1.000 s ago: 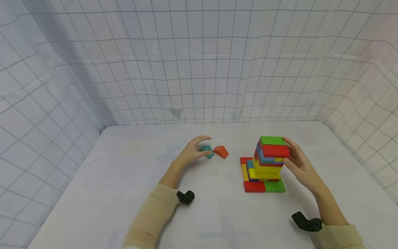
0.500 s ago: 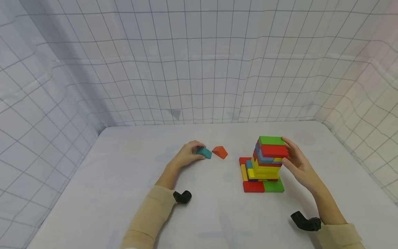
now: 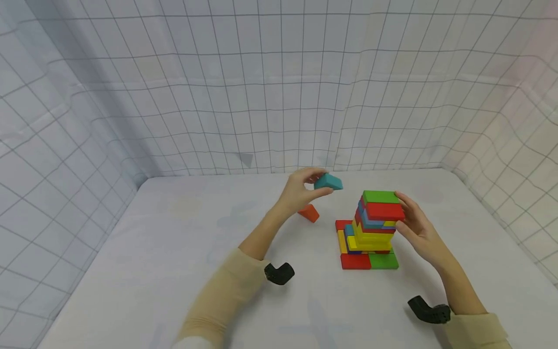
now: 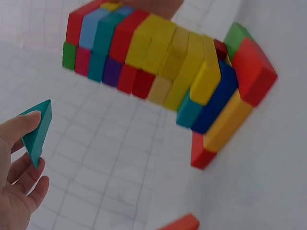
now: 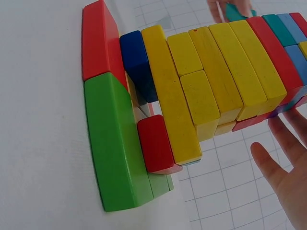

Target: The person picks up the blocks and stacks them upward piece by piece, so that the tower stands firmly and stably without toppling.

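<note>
My left hand (image 3: 300, 192) pinches a teal triangular block (image 3: 329, 182) between thumb and fingers, raised above the table to the left of the tower. In the left wrist view the thumb lies on the face of this teal block (image 4: 42, 129), whose wedge shape shows clearly. A tall tower of coloured wooden blocks (image 3: 374, 238) stands to the right, with a green block (image 3: 381, 197) and a red block (image 3: 385, 212) at its top. Along the tower's right side my right hand (image 3: 422, 231) is held with loosely bent fingers, fingertips right at the upper layers, gripping nothing.
An orange triangular block (image 3: 310, 214) lies on the white table (image 3: 152, 252), left of the tower and partly behind my left hand. The tower's base is a frame of red, green and yellow blocks. A grid-patterned curtain (image 3: 279, 97) surrounds the table.
My left hand has closed on the teal block, lifted it and carried it to the right and up, past the orange one. The right hand stays beside the tower.
</note>
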`<control>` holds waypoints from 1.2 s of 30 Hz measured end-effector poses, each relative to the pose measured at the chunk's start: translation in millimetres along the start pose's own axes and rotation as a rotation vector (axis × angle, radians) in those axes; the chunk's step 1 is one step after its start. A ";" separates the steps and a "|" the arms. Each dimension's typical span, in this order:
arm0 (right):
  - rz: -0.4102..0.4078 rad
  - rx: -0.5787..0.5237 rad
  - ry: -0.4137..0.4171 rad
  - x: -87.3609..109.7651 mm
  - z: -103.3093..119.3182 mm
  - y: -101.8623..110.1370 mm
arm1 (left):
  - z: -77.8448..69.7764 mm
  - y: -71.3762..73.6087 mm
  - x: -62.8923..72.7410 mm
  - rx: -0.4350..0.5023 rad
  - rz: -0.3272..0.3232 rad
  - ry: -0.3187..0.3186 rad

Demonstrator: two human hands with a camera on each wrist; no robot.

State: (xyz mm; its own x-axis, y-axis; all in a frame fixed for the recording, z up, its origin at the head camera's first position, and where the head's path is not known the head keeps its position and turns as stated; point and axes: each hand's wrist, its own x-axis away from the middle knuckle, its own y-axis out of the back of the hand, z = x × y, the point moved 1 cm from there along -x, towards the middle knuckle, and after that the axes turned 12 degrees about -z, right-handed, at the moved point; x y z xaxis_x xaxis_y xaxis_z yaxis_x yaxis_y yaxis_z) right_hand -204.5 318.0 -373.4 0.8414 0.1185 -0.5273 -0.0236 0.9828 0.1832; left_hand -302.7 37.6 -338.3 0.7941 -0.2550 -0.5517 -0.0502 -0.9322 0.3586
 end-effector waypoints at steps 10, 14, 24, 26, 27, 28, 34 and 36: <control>0.004 0.003 -0.003 0.5 -1.1 0.4 | -59.0 -54.6 -12.1 -0.014 0.114 -0.066; 0.014 0.007 -0.012 0.6 -0.8 0.6 | -65.0 -66.1 -10.9 -0.055 0.136 -0.057; 0.010 0.024 -0.022 0.2 1.3 -0.1 | -69.7 -74.7 -8.5 -0.090 0.151 -0.050; 0.009 0.027 -0.023 0.5 1.6 -0.1 | -70.3 -74.9 -8.1 -0.092 0.151 -0.038; 0.009 0.029 -0.022 0.7 1.6 -0.2 | -70.3 -75.1 -8.1 -0.094 0.151 -0.036; 0.009 0.030 -0.021 0.9 1.6 -0.2 | -70.3 -75.2 -8.0 -0.095 0.151 -0.035; 0.016 0.011 -0.004 0.9 1.6 -0.1 | -69.3 -75.8 -7.7 -0.087 0.159 -0.047; 0.017 0.007 0.000 0.9 1.8 -0.2 | -68.6 -74.8 -7.4 -0.072 0.170 -0.040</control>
State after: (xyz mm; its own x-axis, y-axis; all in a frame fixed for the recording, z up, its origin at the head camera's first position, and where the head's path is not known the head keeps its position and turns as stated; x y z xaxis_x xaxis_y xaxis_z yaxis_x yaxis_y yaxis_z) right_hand -202.8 317.6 -372.4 0.8411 0.1348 -0.5238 -0.0341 0.9797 0.1974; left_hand -263.3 126.9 -309.3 0.7528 -0.4188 -0.5078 -0.1371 -0.8543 0.5014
